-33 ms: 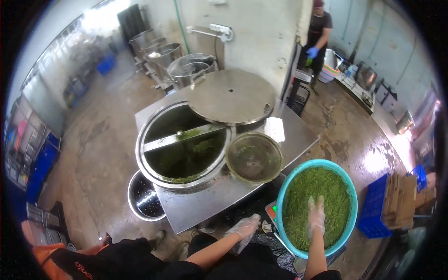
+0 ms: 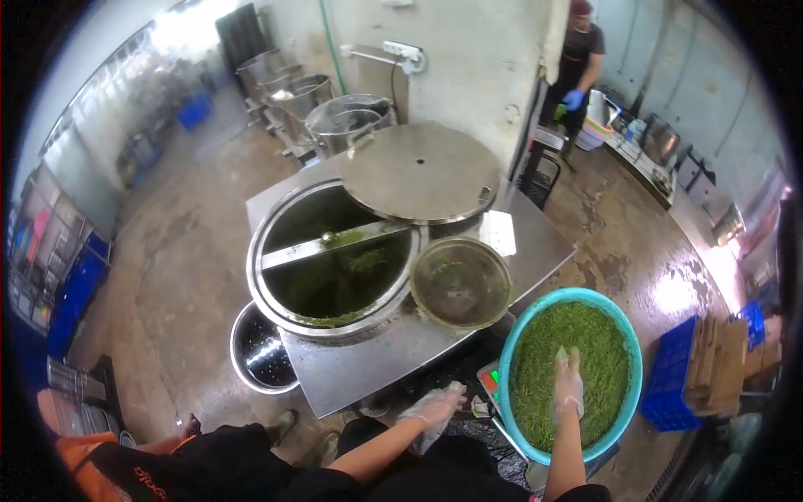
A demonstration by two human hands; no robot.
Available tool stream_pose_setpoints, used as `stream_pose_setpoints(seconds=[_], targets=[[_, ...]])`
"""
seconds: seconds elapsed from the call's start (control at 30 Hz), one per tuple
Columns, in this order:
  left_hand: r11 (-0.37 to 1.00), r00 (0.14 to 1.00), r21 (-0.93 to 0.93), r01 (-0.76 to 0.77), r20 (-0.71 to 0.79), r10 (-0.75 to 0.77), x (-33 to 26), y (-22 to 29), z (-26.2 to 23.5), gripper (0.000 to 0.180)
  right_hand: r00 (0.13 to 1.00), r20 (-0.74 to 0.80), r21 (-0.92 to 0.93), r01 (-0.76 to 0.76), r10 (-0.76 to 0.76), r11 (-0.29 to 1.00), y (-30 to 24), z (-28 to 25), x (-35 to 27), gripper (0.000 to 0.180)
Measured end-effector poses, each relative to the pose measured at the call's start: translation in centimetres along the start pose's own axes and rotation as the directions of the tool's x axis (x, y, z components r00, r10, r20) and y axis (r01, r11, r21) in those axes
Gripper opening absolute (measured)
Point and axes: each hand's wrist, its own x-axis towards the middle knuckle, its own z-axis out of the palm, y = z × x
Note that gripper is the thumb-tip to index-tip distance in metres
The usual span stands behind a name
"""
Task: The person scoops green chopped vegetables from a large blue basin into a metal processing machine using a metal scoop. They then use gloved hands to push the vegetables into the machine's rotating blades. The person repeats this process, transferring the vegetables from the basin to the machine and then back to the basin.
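Note:
My right hand, in a clear plastic glove, rests palm down on finely shredded green leaves with its fingers stretched out. A round turquoise basin holds the leaves almost to its rim. My left hand, also in a clear glove, hovers left of the basin with its fingers loosely extended and nothing visible in it. Under the basin's left edge shows a scale with a lit green display.
A steel table bears a large split vat, its round lid and a shallow bowl. A perforated steel pot stands left. Blue crate at right. One person stands nearby left, another at the back.
The view has shifted very slightly. On the leaves, the fingers of my right hand lie a little closer together; my left hand stays nearly in place.

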Motion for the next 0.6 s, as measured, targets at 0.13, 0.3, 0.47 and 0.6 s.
stream_pose_setpoints(seconds=[0.13,0.3,0.47,0.6], targets=[[0.979,0.991,-0.180,-0.093,0.073,0.108,-5.6,2.2,-7.7,0.075,0.911,0.386,0.506,-0.339,0.143,0.793,-8.2,6.6,0.4,0.070],[0.931,0.889,0.035,-0.363,-0.286,0.358,-14.3,8.7,-20.3,0.061,0.986,0.078,0.307,-0.165,0.148,0.937,-9.4,14.5,2.2,0.072],[0.950,0.558,0.289,0.119,-0.811,0.176,-16.9,13.9,-34.1,0.055,0.852,0.390,0.425,-0.503,0.350,0.752,-12.6,18.3,-0.4,0.061],[0.709,0.516,0.589,0.387,-0.776,0.363,-13.0,14.0,-42.0,0.067,0.853,0.307,0.642,-0.514,0.422,0.570,-13.3,20.0,-0.9,0.040]])
